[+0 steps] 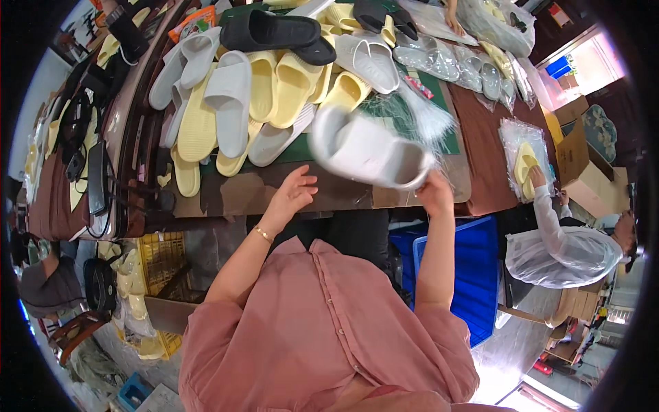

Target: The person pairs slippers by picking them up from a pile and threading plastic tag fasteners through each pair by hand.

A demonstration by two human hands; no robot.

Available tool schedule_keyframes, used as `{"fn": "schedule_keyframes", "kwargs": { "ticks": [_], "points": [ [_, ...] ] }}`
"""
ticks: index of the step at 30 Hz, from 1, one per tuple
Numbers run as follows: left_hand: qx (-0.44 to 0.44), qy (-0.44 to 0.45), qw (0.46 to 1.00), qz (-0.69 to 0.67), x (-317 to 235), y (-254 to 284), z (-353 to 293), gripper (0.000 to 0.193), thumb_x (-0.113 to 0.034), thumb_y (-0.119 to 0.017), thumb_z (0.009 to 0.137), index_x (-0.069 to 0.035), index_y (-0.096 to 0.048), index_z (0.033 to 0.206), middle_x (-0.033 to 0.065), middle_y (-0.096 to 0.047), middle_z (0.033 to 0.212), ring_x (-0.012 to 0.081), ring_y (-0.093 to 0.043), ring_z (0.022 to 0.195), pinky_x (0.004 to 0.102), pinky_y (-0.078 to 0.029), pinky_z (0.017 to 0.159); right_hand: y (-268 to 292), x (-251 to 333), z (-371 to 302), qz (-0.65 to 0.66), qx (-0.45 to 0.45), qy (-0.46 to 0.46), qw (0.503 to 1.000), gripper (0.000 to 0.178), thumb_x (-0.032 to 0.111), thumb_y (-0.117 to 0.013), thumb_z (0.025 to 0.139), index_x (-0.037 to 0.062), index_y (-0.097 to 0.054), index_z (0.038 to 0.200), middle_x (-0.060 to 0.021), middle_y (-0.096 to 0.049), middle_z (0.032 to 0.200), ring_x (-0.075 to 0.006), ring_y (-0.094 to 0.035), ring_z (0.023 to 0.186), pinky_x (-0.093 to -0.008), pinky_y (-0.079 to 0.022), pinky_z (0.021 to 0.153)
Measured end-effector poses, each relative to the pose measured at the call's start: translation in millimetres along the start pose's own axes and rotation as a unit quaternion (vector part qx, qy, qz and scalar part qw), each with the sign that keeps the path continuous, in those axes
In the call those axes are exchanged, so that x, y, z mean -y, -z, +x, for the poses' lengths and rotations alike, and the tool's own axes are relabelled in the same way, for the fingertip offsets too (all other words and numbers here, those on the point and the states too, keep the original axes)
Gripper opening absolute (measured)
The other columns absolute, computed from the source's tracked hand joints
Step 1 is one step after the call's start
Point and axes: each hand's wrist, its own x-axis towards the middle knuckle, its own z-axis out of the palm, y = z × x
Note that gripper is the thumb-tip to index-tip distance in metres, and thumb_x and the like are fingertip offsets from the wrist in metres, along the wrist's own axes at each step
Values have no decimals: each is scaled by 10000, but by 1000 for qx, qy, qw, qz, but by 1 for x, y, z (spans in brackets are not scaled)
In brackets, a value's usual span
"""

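Observation:
My right hand [435, 195] pinches one end of a pale grey slipper [374, 152] above the table's near edge. The slipper's far left end is smeared by motion; whether it is one slipper or a pair I cannot tell. My left hand [296, 190] is empty, its fingers apart, a little left of the slipper. Beyond it lies a heap of slippers: a grey slipper [231, 103], a yellow slipper [195, 127] and a black slipper [269, 31] on top. A bundle of clear thin strands [427, 117] lies behind the held slipper.
Slippers in clear bags [439, 62] lie at the far right. A co-worker's hand [537, 177] touches a yellow slipper [525, 165] at the table's right end. Below are a blue bin [473, 275] to the right and a yellow crate [161, 257] to the left. An open cardboard box [583, 165] stands right.

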Motion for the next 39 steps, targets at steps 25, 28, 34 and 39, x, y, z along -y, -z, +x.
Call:
{"fn": "schedule_keyframes", "kwargs": {
  "ticks": [25, 28, 34, 39],
  "points": [
    [-214, -2, 954, 208, 26, 60, 54, 496, -326, -524, 913, 11, -452, 1270, 142, -574, 1119, 194, -536, 995, 295, -400, 890, -89, -9, 39, -476, 139, 48, 867, 374, 110, -604, 811, 10, -551, 1167, -45, -611, 1018, -136, -555, 953, -269, -440, 808],
    [-216, -34, 933, 285, 43, 52, 54, 605, -358, -583, 864, 23, -412, 1302, 191, -519, 1215, 290, -505, 1105, 345, -377, 956, -94, -35, 49, -496, 95, 130, 853, 482, 112, -645, 775, 36, -510, 1231, -99, -543, 1194, -180, -492, 1118, -312, -409, 910],
    [-169, -89, 853, 485, 46, 29, -3, 712, -269, -722, 720, -29, -397, 1305, 208, -376, 1337, 368, -385, 1211, 417, -341, 1002, -106, -70, 5, -638, 101, 145, 749, 707, 84, -676, 707, 98, -378, 1348, -197, -347, 1387, -373, -343, 1267, -416, -306, 1050],
    [-169, -98, 840, 507, 57, 32, -3, 610, -131, -662, 737, -52, -423, 1292, 182, -409, 1311, 371, -422, 1160, 422, -363, 983, -94, -93, 9, -675, 51, 192, 710, 688, 40, -638, 711, 115, -381, 1345, -203, -355, 1372, -410, -386, 1201, -434, -349, 1006]
  ]
}}
